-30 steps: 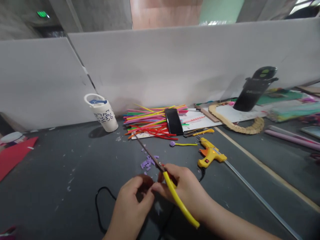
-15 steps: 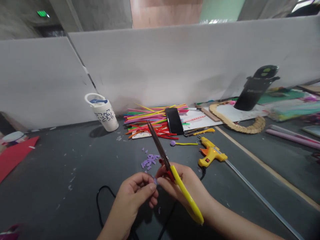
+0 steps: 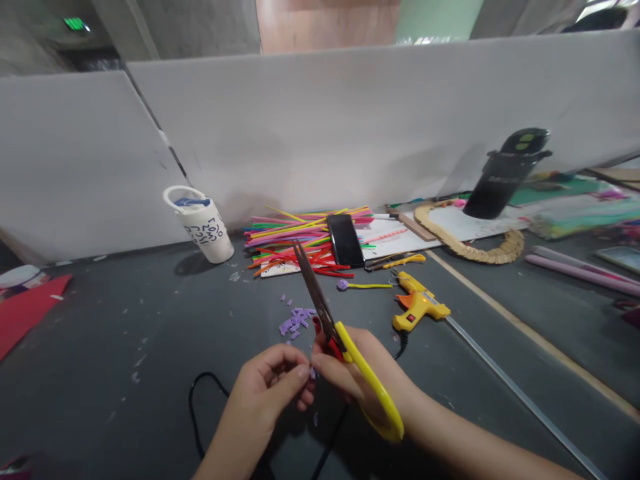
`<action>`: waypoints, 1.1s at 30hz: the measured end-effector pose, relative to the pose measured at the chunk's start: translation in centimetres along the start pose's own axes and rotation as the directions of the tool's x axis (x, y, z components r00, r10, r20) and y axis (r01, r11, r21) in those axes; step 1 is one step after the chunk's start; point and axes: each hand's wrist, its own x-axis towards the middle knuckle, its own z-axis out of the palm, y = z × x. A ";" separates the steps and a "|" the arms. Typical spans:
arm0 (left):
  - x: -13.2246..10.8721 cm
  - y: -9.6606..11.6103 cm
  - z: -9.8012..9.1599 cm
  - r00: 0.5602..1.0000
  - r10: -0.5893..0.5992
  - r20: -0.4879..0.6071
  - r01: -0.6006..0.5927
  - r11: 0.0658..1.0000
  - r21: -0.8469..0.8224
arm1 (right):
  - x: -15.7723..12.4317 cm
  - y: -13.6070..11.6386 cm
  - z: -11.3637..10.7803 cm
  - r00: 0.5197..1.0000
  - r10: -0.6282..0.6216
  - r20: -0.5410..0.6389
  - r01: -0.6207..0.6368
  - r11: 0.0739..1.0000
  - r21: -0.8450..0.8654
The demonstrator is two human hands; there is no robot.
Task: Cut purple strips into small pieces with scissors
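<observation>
My left hand (image 3: 265, 390) is closed, thumb and forefinger pinched at a small purple piece (image 3: 313, 373). Touching or almost touching those fingertips, my right hand (image 3: 385, 363) curls around a pair of scissors (image 3: 373, 390) with yellow and red handles. Their dark blades lie nearly together and point up and away. Just beyond my hands, a little pile of cut purple bits (image 3: 297, 321) rests on the dark table. Further back lies a yellow stem (image 3: 373, 286) with a purple ball (image 3: 343, 285) on one end. My palms hide part of the scissors' handles.
A yellow glue gun (image 3: 420, 303) with a long clear stick lies at right. Behind are coloured pipe cleaners (image 3: 285, 230), a black phone (image 3: 346, 240), a white cup (image 3: 210, 233), a curved straw-coloured band (image 3: 465, 250) and a black bottle (image 3: 503, 177). A black cord (image 3: 193, 393) runs below my hands.
The view has shifted slightly, so everything sits a little further left. My hands keep the same hold, with the fingertips adjusting slightly around the purple piece.
</observation>
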 end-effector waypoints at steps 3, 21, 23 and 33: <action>0.1 -0.1 0.0 0.993 0.103 -0.065 -0.091 0.981 0.171 | 0.0 0.3 0.2 0.993 -0.092 -0.073 0.082 0.988 -0.132; 0.1 0.0 0.3 0.989 0.131 -0.065 -0.100 0.931 0.350 | -0.3 0.8 0.2 0.984 -0.175 -0.019 0.158 0.926 -0.341; 0.1 0.3 0.3 0.984 0.132 -0.120 -0.100 0.966 0.239 | -0.4 0.6 0.0 0.986 -0.168 -0.014 0.155 0.934 -0.323; -0.5 1.7 -0.4 0.861 0.242 -0.446 -0.304 0.950 -0.072 | -0.8 0.6 0.4 0.977 -0.212 0.016 0.164 0.705 -0.690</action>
